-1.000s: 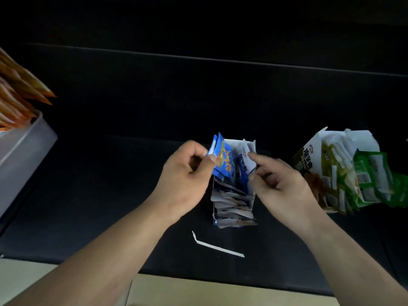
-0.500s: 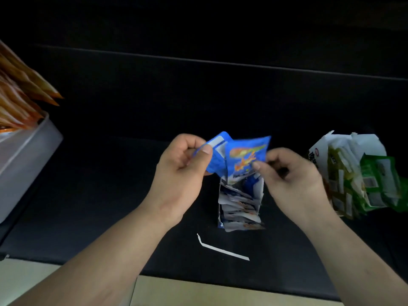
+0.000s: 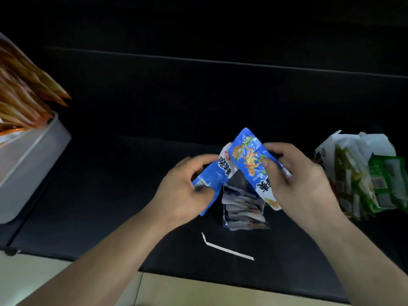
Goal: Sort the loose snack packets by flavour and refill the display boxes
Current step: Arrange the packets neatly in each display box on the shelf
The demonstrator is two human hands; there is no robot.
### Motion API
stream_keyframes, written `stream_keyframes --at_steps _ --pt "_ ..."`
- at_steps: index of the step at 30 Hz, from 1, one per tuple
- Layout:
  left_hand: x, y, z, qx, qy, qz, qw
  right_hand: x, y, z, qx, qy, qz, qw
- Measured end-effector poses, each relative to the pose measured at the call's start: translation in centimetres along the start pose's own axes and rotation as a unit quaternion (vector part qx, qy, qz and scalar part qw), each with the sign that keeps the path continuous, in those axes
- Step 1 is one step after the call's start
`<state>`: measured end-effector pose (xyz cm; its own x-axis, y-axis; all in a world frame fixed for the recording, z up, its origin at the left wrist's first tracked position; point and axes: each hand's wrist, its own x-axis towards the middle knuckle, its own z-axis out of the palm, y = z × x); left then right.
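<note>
Head view: the left grip [image 3: 183, 191] has fingers and thumb curled round a glossy blue foil packet with a white label end [image 3: 212, 180]. The right grip [image 3: 302, 180] pinches a second glossy blue foil packet with an orange picture [image 3: 249, 160] under its thumb. Both packets are in the air, their upper ends leaning together just above the narrow blue card display box [image 3: 224, 221]. That box stands on the black bench [image 3: 110, 195] with a row of filed blue packets [image 3: 245, 208] inside it.

I judge the foil to be slick, and the right pinch sits near the packet's edge. That packet could slide free and drop flat across the row or onto the bench.

The two raised packets also hide the box mouth from me. Lowering them blind could snag or crumple the filed ones, or shove the light box toward the thin white paper strip [image 3: 227, 250] lying in front of it.

Just beside my right wrist is the white card box of green packets [image 3: 362, 173], with its contents fanned out. A wide swing there could knock it and mix flavours.

The light is dim, so I could misread a label. The long orange packets [image 3: 22, 96] in the pale grey plastic tub [image 3: 33, 162] are well apart at the left, and I see little risk there.
</note>
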<state>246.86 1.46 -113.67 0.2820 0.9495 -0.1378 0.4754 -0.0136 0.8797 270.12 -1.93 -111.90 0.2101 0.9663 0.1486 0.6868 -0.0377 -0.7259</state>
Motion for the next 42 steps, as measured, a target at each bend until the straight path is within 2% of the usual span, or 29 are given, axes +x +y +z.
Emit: stream_keyframes --at_steps 3,5,8,11,14,17,22,25,28,30,35,39,42 --pt "0.3 -0.6 0.5 0.003 0.027 0.014 1.0 0.3 -0.2 -0.2 0.041 -0.03 0.03 0.998" --pt "0.5 -0.6 0.8 -0.006 0.032 -0.004 0.999 0.4 -0.4 -0.6 0.075 -0.087 0.039 0.993" --pt "0.6 -0.6 1.1 -0.012 0.007 -0.032 0.999 0.0 -0.6 -0.5 0.038 -0.175 0.0 0.984" --pt "0.3 -0.1 1.6 -0.05 -0.01 -0.04 0.998 -0.8 -0.2 0.5 0.031 -0.208 -0.019 0.977" --pt "0.0 0.6 1.5 -0.135 -0.043 -0.068 0.988 -1.0 0.2 1.1 0.045 -0.185 -0.026 0.981" --pt "-0.3 1.0 1.7 -0.249 -0.07 -0.113 0.959 -0.7 0.4 0.9 0.049 -0.129 -0.013 0.99" --pt "-0.9 0.8 3.6 -0.153 -0.029 -0.103 0.982 -1.0 -0.6 1.0 0.094 -0.109 0.014 0.99" --pt "-1.0 0.8 3.9 -0.155 0.004 -0.095 0.983 -1.1 -0.9 0.7 0.098 -0.161 0.041 0.981" --pt "-0.9 0.5 3.9 -0.154 -0.015 -0.101 0.983 -1.2 -1.1 -0.1 0.103 -0.206 0.056 0.972" --pt "-0.8 0.4 4.0 -0.159 -0.024 -0.121 0.98 -1.3 -1.5 -0.3 0.125 -0.171 0.066 0.975" --pt "-0.8 0.4 3.6 -0.232 -0.038 -0.155 0.96 -0.6 -2.4 -0.7 0.143 0.003 0.066 0.988" --pt "-0.4 0.8 2.1 -0.273 0.068 -0.142 0.949 0.3 -3.3 -2.0 0.106 0.063 0.007 0.992" --pt "0.3 1.3 1.1 -0.264 0.166 -0.099 0.945 0.9 -4.0 -2.8 0.047 0.065 -0.062 0.995"
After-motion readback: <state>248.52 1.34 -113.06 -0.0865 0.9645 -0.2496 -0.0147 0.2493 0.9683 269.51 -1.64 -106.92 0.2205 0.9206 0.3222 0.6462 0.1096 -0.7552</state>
